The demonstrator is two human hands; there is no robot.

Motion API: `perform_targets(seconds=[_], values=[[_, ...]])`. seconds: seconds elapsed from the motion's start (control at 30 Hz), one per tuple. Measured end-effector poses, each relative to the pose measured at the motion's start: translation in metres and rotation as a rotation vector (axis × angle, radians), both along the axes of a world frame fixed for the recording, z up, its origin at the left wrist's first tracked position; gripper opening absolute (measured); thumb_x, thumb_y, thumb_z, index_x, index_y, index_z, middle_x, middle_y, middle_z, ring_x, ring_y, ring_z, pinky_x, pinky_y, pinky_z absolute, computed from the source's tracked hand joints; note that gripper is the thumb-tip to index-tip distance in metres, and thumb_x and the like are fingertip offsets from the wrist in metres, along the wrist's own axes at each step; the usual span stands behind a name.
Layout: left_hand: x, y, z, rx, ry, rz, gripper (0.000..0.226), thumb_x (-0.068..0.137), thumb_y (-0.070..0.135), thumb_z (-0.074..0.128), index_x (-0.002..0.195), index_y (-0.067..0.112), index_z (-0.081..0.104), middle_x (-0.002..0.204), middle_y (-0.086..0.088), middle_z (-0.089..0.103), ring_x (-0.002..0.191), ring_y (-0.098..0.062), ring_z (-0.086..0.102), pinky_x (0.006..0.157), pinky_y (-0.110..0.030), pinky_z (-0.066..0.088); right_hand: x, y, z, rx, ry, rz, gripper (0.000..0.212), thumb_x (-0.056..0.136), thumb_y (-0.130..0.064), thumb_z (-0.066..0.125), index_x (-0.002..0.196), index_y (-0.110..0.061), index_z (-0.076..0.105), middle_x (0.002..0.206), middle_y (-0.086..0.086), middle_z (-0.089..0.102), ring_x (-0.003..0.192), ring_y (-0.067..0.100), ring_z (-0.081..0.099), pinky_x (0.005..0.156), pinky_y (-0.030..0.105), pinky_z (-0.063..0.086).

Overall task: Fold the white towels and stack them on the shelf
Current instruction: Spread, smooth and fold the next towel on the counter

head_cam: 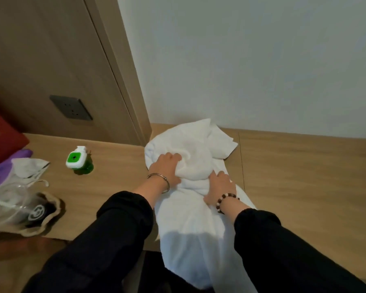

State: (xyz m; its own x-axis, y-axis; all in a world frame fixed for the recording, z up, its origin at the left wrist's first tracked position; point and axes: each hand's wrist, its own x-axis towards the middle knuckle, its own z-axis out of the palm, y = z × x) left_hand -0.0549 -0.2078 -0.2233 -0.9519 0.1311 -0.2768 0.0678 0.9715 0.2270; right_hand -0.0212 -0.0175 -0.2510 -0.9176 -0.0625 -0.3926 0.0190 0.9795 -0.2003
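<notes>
I have the white towel [190,210] bunched in a loose heap on the wooden countertop [304,172]. Its far end is pushed up near the pale wall [251,60], and its near end hangs over the front edge towards me. My left hand [167,168] is on the far left of the heap with its fingers curled into the cloth, gripping a fold. My right hand [220,187] lies on top of the towel just beside it, fingers fairly straight and pressing down, though the tips are partly lost in the folds. A silver bangle [159,178] sits on the left wrist and a bead bracelet [222,201] on the right, both below black sleeves. To the left, well apart from the towel, a green bottle with a white-and-green cap [78,161] stands on the counter. Farther left and nearer me are a clear plastic cup [6,204] and a tan pouch [44,216]. A dark wall socket [71,106] is set in the brown panel behind them.
</notes>
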Motion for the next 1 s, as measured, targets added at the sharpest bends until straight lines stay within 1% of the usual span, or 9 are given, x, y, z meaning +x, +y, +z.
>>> perform_targets(seconds=[0.13, 0.27, 0.33, 0.43, 0.53, 0.6, 0.83, 0.93, 1.0], values=[[-0.002, 0.049, -0.007, 0.007, 0.024, 0.081, 0.055, 0.072, 0.036, 0.073, 0.118, 0.03, 0.043, 0.115, 0.002, 0.045, 0.111, -0.02, 0.043, 0.075, -0.034, 0.041, -0.028, 0.051, 0.003, -0.1, -0.028, 0.006, 0.071, 0.083, -0.035, 0.061, 0.144, -0.023, 0.025, 0.123, 0.009, 0.046, 0.114, 0.029, 0.048, 0.091, 0.038, 0.046], [-0.011, 0.088, -0.01, 0.374, 0.06, 0.355, 0.019, 0.081, 0.025, 0.063, 0.097, 0.022, 0.053, 0.103, -0.001, 0.059, 0.1, -0.025, 0.056, 0.074, -0.029, 0.039, -0.046, 0.098, 0.013, -0.112, 0.048, 0.071, 0.042, 0.087, -0.025, 0.055, 0.127, -0.021, 0.043, 0.115, 0.01, 0.054, 0.102, 0.029, 0.055, 0.084, 0.034, 0.047], [-0.015, 0.102, -0.004, 0.45, 0.081, 0.436, 0.015, 0.084, 0.027, 0.063, 0.094, 0.019, 0.055, 0.101, -0.002, 0.06, 0.097, -0.023, 0.056, 0.072, -0.025, 0.033, -0.055, 0.115, 0.025, -0.096, 0.11, 0.102, 0.027, 0.086, -0.019, 0.054, 0.112, -0.018, 0.049, 0.109, 0.009, 0.055, 0.096, 0.029, 0.056, 0.079, 0.034, 0.049], [-0.021, 0.115, 0.013, 0.505, 0.11, 0.488, 0.016, 0.085, 0.026, 0.063, 0.094, 0.013, 0.06, 0.098, -0.004, 0.061, 0.091, -0.021, 0.055, 0.068, -0.024, 0.032, -0.069, 0.131, 0.052, -0.074, 0.26, 0.067, 0.023, 0.086, -0.016, 0.054, 0.108, -0.021, 0.055, 0.11, 0.006, 0.056, 0.1, 0.027, 0.055, 0.078, 0.033, 0.049], [-0.023, 0.114, 0.047, 0.985, 0.048, 0.732, 0.025, 0.086, 0.01, 0.065, 0.11, 0.012, 0.058, 0.103, -0.009, 0.062, 0.097, -0.028, 0.059, 0.082, -0.035, 0.048, -0.091, 0.133, 0.093, -0.067, 0.449, 0.014, 0.019, 0.084, -0.007, 0.053, 0.1, -0.016, 0.058, 0.106, 0.007, 0.054, 0.101, 0.029, 0.052, 0.071, 0.031, 0.041], [-0.021, 0.111, 0.073, 1.268, 0.008, 0.78, 0.033, 0.087, 0.004, 0.063, 0.119, 0.008, 0.057, 0.101, -0.008, 0.065, 0.094, -0.027, 0.062, 0.076, -0.035, 0.052, -0.106, 0.126, 0.128, -0.067, 0.583, 0.034, 0.016, 0.084, -0.004, 0.05, 0.096, -0.013, 0.058, 0.101, 0.01, 0.052, 0.099, 0.031, 0.05, 0.069, 0.032, 0.035], [-0.03, 0.091, 0.159, 1.92, -0.112, 0.718, 0.018, 0.095, 0.013, 0.05, 0.107, 0.005, 0.061, 0.091, -0.008, 0.073, 0.089, -0.021, 0.067, 0.076, -0.038, 0.052, -0.131, 0.092, 0.23, -0.146, 1.095, 0.047, 0.02, 0.072, 0.002, 0.056, 0.086, -0.01, 0.061, 0.092, 0.014, 0.053, 0.086, 0.031, 0.048, 0.065, 0.034, 0.02], [-0.021, 0.063, 0.163, 2.015, -0.144, 0.737, 0.028, 0.095, 0.019, 0.048, 0.1, 0.003, 0.07, 0.1, -0.012, 0.071, 0.094, -0.027, 0.067, 0.079, -0.041, 0.051, -0.133, 0.088, 0.235, -0.098, 1.161, 0.054, 0.028, 0.065, 0.003, 0.059, 0.089, -0.012, 0.062, 0.095, 0.013, 0.053, 0.085, 0.03, 0.047, 0.065, 0.032, 0.017], [-0.01, 0.041, 0.147, 1.844, -0.179, 0.799, 0.026, 0.094, 0.016, 0.051, 0.09, 0.005, 0.073, 0.097, -0.011, 0.071, 0.085, -0.027, 0.068, 0.073, -0.039, 0.054, -0.131, 0.087, 0.22, 0.115, 1.013, 0.175, 0.03, 0.072, 0.001, 0.056, 0.098, -0.013, 0.061, 0.102, 0.013, 0.053, 0.093, 0.031, 0.047, 0.071, 0.036, 0.024]])
